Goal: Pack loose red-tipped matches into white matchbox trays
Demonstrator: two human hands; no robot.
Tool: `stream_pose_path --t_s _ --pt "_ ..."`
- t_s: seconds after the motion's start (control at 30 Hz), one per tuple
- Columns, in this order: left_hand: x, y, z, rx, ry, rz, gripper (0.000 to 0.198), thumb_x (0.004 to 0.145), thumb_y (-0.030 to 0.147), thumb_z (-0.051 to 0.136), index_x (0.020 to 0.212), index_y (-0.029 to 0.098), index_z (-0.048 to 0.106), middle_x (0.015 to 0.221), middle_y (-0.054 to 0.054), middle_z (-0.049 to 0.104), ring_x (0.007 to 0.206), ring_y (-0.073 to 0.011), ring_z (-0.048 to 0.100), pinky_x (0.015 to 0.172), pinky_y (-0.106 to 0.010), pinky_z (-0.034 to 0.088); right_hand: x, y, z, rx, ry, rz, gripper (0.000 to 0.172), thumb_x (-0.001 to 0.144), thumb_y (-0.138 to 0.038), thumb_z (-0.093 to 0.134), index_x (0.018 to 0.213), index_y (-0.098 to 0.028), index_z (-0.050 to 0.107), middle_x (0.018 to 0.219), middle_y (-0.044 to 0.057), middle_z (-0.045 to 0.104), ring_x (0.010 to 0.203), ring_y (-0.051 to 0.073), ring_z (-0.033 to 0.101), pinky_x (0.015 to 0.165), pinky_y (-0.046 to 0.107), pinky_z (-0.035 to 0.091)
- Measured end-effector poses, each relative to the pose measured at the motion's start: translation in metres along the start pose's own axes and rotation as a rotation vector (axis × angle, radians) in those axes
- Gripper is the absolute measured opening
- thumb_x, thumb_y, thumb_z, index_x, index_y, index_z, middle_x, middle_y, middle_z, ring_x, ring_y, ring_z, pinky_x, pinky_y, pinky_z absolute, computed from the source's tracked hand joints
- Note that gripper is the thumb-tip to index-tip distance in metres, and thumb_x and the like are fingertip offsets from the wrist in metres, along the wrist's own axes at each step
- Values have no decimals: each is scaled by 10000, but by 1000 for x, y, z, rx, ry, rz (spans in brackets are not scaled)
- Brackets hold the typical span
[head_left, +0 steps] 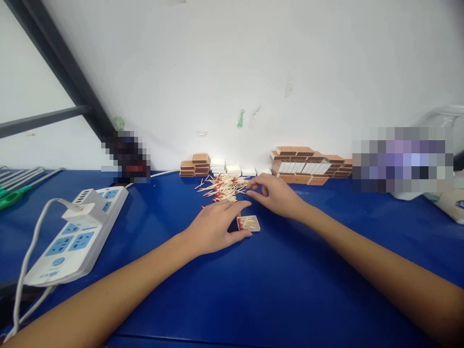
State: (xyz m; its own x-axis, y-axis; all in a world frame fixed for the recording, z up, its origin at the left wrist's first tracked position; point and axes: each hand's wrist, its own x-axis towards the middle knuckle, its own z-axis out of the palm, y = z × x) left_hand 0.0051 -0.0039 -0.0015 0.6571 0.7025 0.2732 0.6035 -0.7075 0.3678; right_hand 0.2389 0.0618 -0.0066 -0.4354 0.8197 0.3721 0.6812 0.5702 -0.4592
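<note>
A small white matchbox tray (255,223) lies on the blue table, partly filled with red-tipped matchsticks (248,223). My left hand (213,227) curves around its left end, thumb along the near edge and fingers on the far side, steadying it. Beyond the tray is a loose heap of matchsticks (226,186), heads pointing various ways. At the right edge of this heap is my right hand (273,193), its thumb and fingers curled into a loose pinch; whether a match sits between the fingertips is too small to make out.
Brown matchboxes (195,165) and white trays (234,170) line the wall behind the heap. A larger matchbox stack (308,166) stands to the right. At left lies a power strip (78,237) with a plugged-in charger and white cable (36,237). Green-handled tools (14,195) lie far left.
</note>
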Motion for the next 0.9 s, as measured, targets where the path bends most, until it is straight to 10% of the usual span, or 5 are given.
stream_pose_path --t_s 0.27,0.9 --pt "1 0 1 11 -28 0 611 936 477 713 1458 232 510 1083 -54 723 979 -250 694 874 -407 564 16 12 15 -46 -96 -31 109 979 -288 627 952 -195 677 976 74 604 811 196 585 769 334 471" --pt "0 -2 0 -6 -20 -58 662 933 487 711 1499 261 453 1099 -46 724 1017 -260 684 859 -414 556 -34 -4 -25 43 -231 42 269 1015 -444 552 914 -219 658 930 63 633 805 196 580 712 331 455"
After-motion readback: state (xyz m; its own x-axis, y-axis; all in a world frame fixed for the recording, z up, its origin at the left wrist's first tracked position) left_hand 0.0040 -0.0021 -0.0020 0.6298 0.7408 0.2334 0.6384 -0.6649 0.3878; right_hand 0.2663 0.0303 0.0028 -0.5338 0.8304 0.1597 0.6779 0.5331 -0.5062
